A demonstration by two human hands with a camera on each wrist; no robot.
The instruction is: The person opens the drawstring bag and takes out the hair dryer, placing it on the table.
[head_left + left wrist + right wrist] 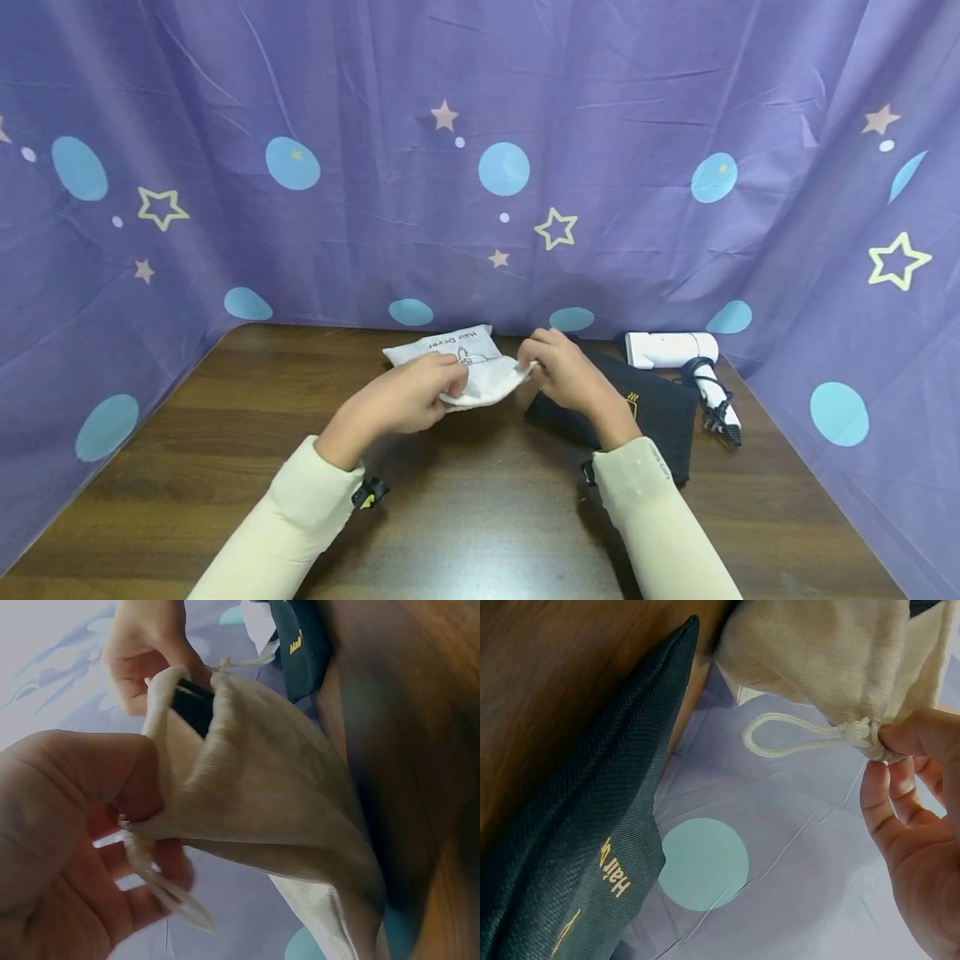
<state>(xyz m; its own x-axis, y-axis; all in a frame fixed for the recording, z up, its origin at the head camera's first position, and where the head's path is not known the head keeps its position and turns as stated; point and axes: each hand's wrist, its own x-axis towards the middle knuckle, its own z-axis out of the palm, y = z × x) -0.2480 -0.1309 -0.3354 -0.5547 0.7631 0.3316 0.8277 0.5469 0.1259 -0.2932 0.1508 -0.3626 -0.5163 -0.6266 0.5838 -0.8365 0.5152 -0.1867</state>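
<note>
A white cloth drawstring bag [487, 383] printed "Hair Dryer" is near the back of the table. My left hand [411, 392] pinches one side of its mouth, and my right hand [566, 371] pinches the opposite corner. In the left wrist view the bag's mouth gapes between the hands, and something dark [193, 709] shows inside; its kind is unclear. A looped drawstring [780, 736] hangs by the right fingertips, and another cord [176, 896] dangles below the left hand. Behind the right forearm lies a black cloth bag [663, 417] with yellow print.
At the table's back right corner lies a white hair dryer [671, 350], its black cord [716, 400] wrapped round the handle. A purple curtain [360, 225] with stars and blue dots surrounds the brown wooden table [465, 517] at the back and sides.
</note>
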